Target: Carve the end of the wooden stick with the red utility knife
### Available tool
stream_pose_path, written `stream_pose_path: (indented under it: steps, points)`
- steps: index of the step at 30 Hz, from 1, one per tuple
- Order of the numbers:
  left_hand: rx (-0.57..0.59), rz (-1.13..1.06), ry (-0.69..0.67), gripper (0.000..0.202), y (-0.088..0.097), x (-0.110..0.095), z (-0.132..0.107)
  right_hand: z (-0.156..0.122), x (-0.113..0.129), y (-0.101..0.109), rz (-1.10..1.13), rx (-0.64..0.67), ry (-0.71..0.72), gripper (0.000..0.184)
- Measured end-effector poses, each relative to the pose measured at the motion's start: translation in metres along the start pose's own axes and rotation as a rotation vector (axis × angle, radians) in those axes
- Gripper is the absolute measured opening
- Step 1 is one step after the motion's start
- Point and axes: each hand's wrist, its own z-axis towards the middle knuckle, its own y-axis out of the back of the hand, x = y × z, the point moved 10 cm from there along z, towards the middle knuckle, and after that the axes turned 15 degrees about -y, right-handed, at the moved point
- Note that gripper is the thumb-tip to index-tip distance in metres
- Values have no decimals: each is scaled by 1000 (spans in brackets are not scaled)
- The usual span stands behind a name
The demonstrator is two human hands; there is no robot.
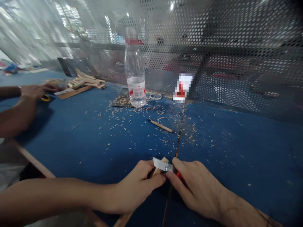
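My left hand (137,186) is closed round a small wooden piece (159,167), whose pale tip sticks out above the fingers. My right hand (196,186) grips a red-handled utility knife (163,165). Its silver blade lies across the tip of the wood. Both hands meet near the front edge of the blue table (236,148), right over a seam (180,129) that runs away from me. Wood shavings (132,126) are strewn over the table ahead of my hands.
A plastic water bottle (135,75) stands at the back centre by a perforated metal screen (236,47). A loose wooden stick (161,126) lies mid-table. Another person's hands (35,91) work at the left beside a pile of wood strips (80,83).
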Motion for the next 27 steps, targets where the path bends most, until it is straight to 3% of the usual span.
stream_pose_path:
  steps: [5, 12, 17, 20, 23, 27]
  points:
    - [-11, -4, 85, 35, 1, 16, -7, 2, -4, -10, -11, 88, 5, 27]
    - [-26, 37, 160, 41, 3, 19, -11, 4, -13, -4, -172, -77, 81, 31]
    - [-22, 175, 118, 50, 5, 17, -23, 27, -83, 10, -183, -109, -268, 29]
    - [-49, 163, 127, 51, 9, 20, -24, 31, -107, 22, -154, -167, -368, 27]
    - [-44, 90, 89, 49, 9, 14, -15, 29, -98, 22, -81, -173, -333, 27]
    - [-53, 126, 30, 46, 13, 5, -7, 17, -56, 18, 70, -137, -153, 30]
